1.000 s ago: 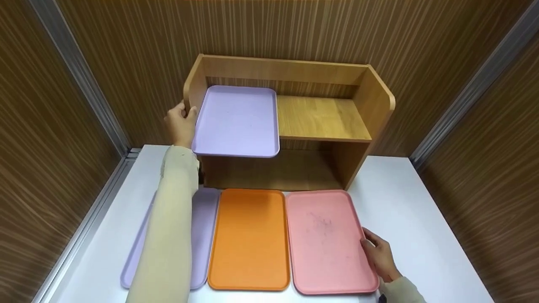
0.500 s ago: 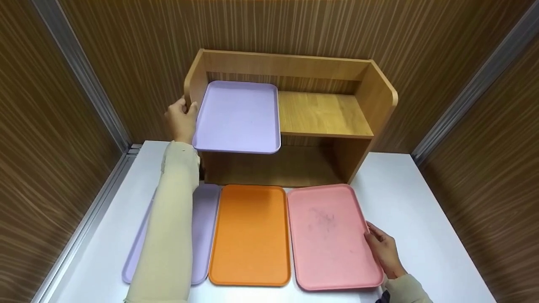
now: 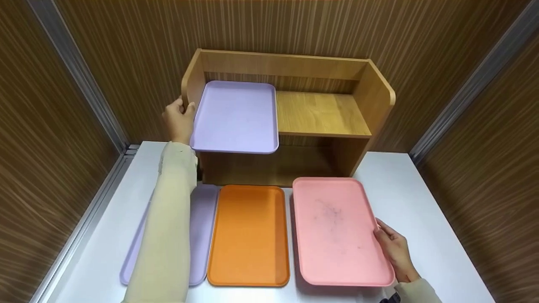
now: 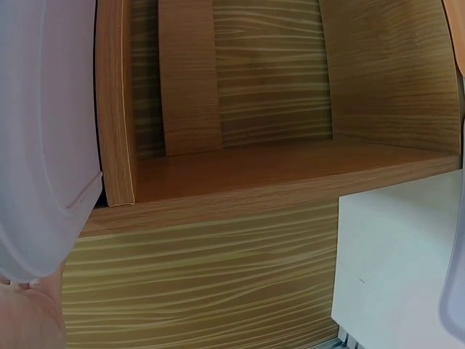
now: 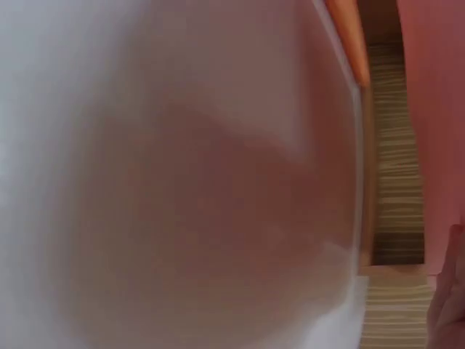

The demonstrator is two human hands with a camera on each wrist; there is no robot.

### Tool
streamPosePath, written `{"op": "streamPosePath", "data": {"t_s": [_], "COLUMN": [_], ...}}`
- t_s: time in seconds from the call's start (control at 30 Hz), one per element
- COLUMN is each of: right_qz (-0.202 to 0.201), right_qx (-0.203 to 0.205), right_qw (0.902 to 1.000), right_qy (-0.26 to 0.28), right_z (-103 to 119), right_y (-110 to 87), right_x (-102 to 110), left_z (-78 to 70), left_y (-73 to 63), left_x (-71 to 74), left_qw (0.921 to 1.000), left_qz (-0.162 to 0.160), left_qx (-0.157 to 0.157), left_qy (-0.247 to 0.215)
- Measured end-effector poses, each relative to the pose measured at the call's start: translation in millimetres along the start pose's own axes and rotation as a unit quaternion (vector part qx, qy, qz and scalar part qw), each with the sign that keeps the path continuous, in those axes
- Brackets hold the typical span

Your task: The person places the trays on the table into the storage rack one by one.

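Note:
My left hand [image 3: 179, 122] grips the front edge of the left side panel of a wooden shelf [image 3: 324, 113]. Beside its thumb lies a lilac tray [image 3: 236, 118] on the upper board, its near end jutting past the board's front; the left wrist view shows this tray's underside [image 4: 43, 131] close up. My right hand [image 3: 394, 248] holds a pink tray [image 3: 341, 235] by its right edge, thumb on top. That tray is off the table, a shadow showing under it. In the right wrist view only part of the right hand [image 5: 449, 298] appears.
An orange tray [image 3: 249, 235] lies flat on the white table [image 3: 412, 202] in front of the shelf. Left of it is a second lilac tray [image 3: 202, 235], partly covered by my left sleeve [image 3: 168, 219]. Wood-patterned walls [image 3: 278, 25] enclose the table.
The right hand has raised the pink tray off the table and shifted it right, widening the gap to the orange tray. My left hand stays at the shelf's side panel.

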State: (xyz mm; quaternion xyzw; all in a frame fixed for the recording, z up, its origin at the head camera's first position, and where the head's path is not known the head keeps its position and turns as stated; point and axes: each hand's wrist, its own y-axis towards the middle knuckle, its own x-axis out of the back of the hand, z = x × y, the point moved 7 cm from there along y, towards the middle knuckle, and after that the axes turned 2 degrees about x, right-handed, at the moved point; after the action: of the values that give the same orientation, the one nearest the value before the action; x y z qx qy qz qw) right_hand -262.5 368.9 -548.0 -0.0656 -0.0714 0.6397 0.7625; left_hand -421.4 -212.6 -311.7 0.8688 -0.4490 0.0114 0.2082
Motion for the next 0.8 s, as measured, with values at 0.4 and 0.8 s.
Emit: {"op": "streamPosePath", "data": {"t_s": [0.4, 0.8], "right_qz": [-0.016, 0.002], "right_qx": [-0.017, 0.019], "right_qw": [0.9995, 0.9990], "right_qy": [0.020, 0.040], "right_z": [43, 87], "right_y": [-16.5, -30.0], "right_x": [-1, -6], "left_z": [-0.8, 0.7], "left_y": [0.0, 1.1], "left_x": [0.3, 0.4], "left_qw": [0.9999, 0.9996], "left_qz": [-0.001, -0.007], "left_qx": [-0.001, -0.005], "left_qy": [0.011, 0.026]}}
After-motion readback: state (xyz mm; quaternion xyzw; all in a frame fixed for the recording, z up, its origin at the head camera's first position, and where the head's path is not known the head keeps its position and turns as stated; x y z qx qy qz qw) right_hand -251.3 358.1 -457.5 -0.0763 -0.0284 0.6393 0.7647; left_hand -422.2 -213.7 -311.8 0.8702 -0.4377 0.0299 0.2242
